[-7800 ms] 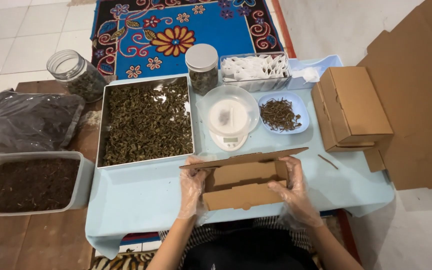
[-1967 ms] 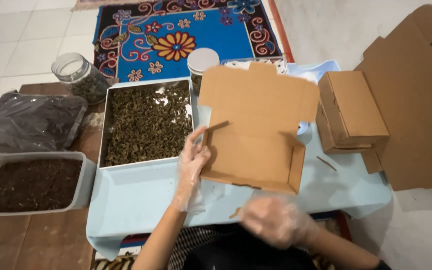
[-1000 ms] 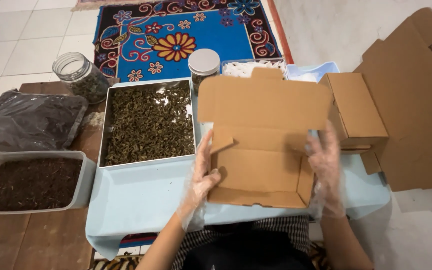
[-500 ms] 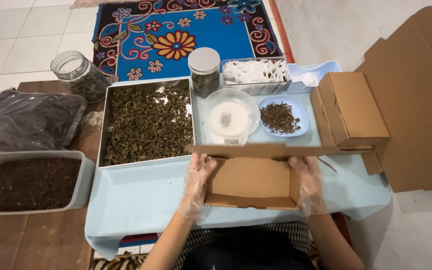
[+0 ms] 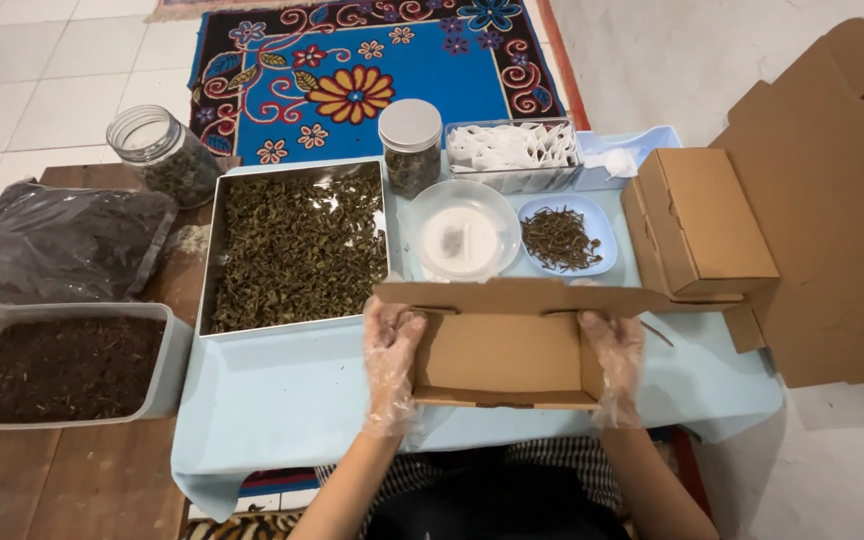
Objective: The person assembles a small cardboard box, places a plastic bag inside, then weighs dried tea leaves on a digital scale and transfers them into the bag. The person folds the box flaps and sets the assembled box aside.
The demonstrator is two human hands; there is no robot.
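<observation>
Cardboard box (image 5: 504,352) gripped at both ends by gloved hands.
Left hand (image 5: 392,345) clasps its left wall, right hand (image 5: 614,348) its right; it sits on the blue cloth (image 5: 282,390). Beyond the fingers: bowl (image 5: 464,238), dish (image 5: 564,236); beyond the left hand, tray (image 5: 297,250).

Both hands, left (image 5: 392,350) and right (image 5: 614,350), wear thin clear plastic gloves; forearms bare, checked garment below.

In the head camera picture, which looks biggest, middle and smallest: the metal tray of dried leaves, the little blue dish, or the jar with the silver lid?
1. Metal tray of dried leaves, clearly the largest.
2. Little blue dish.
3. Jar with the silver lid; it looks only slightly smaller than the dish and stands farther back, so this order is unsure.
</observation>
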